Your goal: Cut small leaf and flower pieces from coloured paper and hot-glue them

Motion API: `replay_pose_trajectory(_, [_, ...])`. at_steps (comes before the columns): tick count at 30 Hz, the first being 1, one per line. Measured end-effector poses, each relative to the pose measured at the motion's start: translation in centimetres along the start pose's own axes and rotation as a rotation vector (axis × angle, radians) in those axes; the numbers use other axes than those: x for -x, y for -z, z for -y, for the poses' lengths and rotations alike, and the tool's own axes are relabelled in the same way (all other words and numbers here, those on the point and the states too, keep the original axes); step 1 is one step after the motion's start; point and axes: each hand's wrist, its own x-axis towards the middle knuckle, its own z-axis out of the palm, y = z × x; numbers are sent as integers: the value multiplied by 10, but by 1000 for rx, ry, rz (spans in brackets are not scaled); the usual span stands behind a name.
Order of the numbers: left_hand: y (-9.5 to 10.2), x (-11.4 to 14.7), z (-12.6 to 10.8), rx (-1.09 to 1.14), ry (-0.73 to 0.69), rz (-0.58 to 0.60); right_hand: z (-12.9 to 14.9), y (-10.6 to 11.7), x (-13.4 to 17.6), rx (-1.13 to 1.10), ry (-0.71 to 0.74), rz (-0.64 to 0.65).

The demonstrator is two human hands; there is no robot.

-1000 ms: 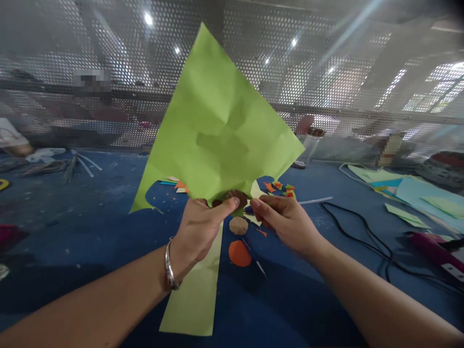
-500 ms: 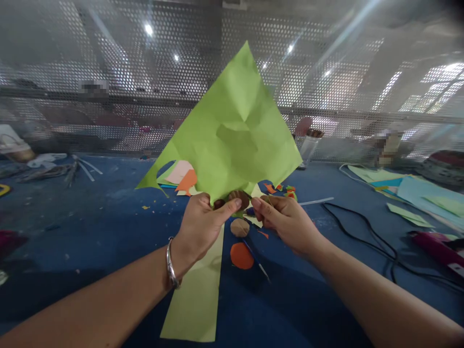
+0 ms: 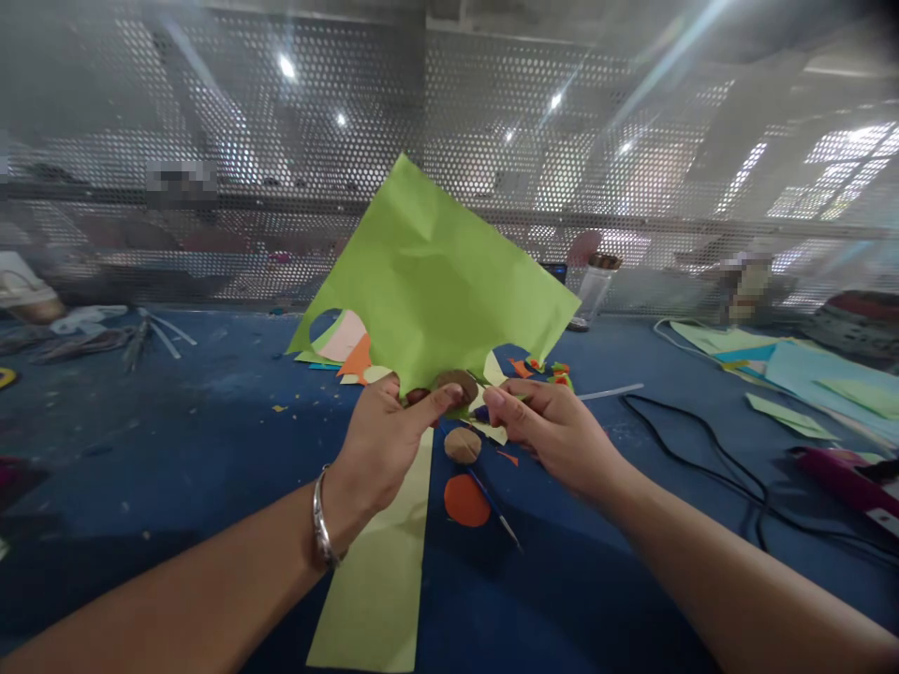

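Observation:
A large bright green paper sheet [image 3: 428,281] stands up in front of me, with rounded cut-outs along its lower edge. My left hand [image 3: 383,440], wearing a silver bracelet, pinches its bottom edge together with a round brown disc [image 3: 458,386], thumb on top. My right hand [image 3: 544,421] is closed just right of the disc. From its fingers a thin dark tip points at the paper by the disc; it looks like small scissors, mostly hidden. Below the hands lie a tan disc [image 3: 463,446], an orange paper circle [image 3: 466,501] and a slim blue paintbrush [image 3: 500,515].
A pale green paper strip [image 3: 372,580] runs under my left wrist. Black cable [image 3: 695,449] and a magenta tool [image 3: 843,477] lie at right, near stacked coloured paper [image 3: 807,374]. A clear bottle [image 3: 594,295] stands before the perforated metal screen [image 3: 316,122]. Paper scraps [image 3: 356,360] lie behind my left hand.
The green sheet has tipped, its top corner now lower and further left. Both hands stay close together at the disc, with little visible movement.

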Motion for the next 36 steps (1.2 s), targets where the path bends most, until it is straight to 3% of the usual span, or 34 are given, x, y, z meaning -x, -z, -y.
replay_pose_trajectory(12, [6,-8,0,38,44,-86,11,5,4,-53,70,-77])
replay_pose_trajectory(21, [-4,0,2,172,249,90,7,-3,7,164,137,-133])
replay_pose_trajectory(26, [-9,4,1,266,289,135,-1,-7,9,170,168,-39])
replay_pose_trajectory(32, [-8,3,-2,248,241,165,4,-6,10,215,171,-62])
replay_pose_trajectory(36, [-5,0,-1,175,147,102,7,-2,9,195,115,-63])
